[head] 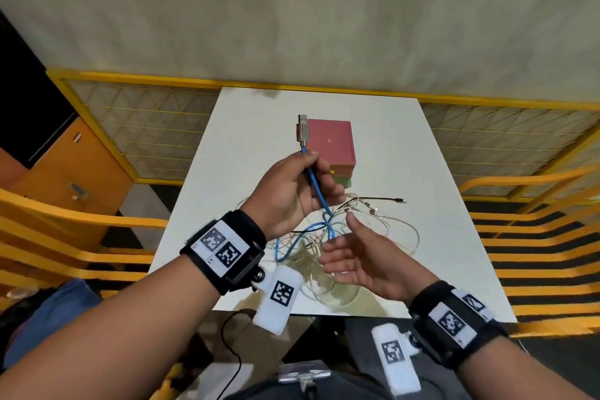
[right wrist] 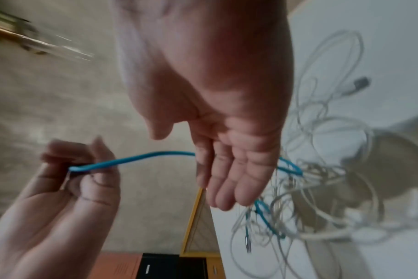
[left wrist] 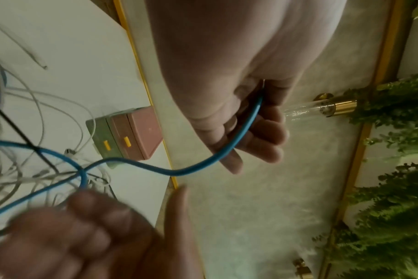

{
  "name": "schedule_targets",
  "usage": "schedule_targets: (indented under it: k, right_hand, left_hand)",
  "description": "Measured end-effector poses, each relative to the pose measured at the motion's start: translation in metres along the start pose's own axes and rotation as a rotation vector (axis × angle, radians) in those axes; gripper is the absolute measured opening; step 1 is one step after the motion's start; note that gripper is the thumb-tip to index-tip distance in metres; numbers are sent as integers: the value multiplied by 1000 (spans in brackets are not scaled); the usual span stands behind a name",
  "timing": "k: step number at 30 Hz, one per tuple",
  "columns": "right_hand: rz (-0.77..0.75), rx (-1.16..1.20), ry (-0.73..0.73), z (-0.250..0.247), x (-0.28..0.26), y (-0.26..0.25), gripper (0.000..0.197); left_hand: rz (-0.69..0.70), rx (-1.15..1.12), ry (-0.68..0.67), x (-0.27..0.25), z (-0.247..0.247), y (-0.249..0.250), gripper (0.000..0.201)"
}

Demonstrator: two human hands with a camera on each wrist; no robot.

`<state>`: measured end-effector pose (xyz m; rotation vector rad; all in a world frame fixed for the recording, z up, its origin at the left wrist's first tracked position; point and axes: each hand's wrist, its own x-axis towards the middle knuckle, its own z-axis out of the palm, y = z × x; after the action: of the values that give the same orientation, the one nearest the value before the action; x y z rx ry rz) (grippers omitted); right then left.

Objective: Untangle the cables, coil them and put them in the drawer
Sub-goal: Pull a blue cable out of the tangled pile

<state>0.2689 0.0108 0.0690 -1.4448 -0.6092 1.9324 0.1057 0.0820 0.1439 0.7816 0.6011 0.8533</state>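
Light, limp and springy by the look of it, the blue cable (head: 314, 187): likely to sag under its own weight, hold old kinks, and drag whatever loops cross it. Probably stiffer than the thin white cables (head: 328, 256) knotted around it, which look flimsy and prone to snagging. Best taken close behind the metal USB plug (head: 303, 129), on the cord rather than the connector, with a second hold just above the knot so the pull stays short and gentle. Held up over the white table (head: 246, 127) in the left hand (head: 293, 191), fingers curled round the blue cord a little below the plug, which stands upright above the fist. Trailing down from there to the tangle on the table, near the front edge, where blue crosses itself among white strands and one thin black cable (head: 378, 199). Raised, palm turned inward, wrist cocked back, the left. Lower and nearer the body, the right hand (head: 363, 258): palm up, fingers straight and relaxed, gripping nothing, hovering just over the knot beside the blue loop. Behind the tangle, the small pink-and-green drawer box (head: 329, 148), both drawers apparently closed, so no cable stowed yet.
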Motion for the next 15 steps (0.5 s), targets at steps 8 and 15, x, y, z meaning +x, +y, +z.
schedule_targets:
  k: [8, 15]
  right_hand:
    - [-295, 613, -106, 7, 30, -77, 21]
    - [-366, 550, -4, -5, 26, -111, 32]
  left_hand:
    - [-345, 345, -11, -44, -50, -40, 35]
    - [-527, 714, 71, -92, -115, -48, 39]
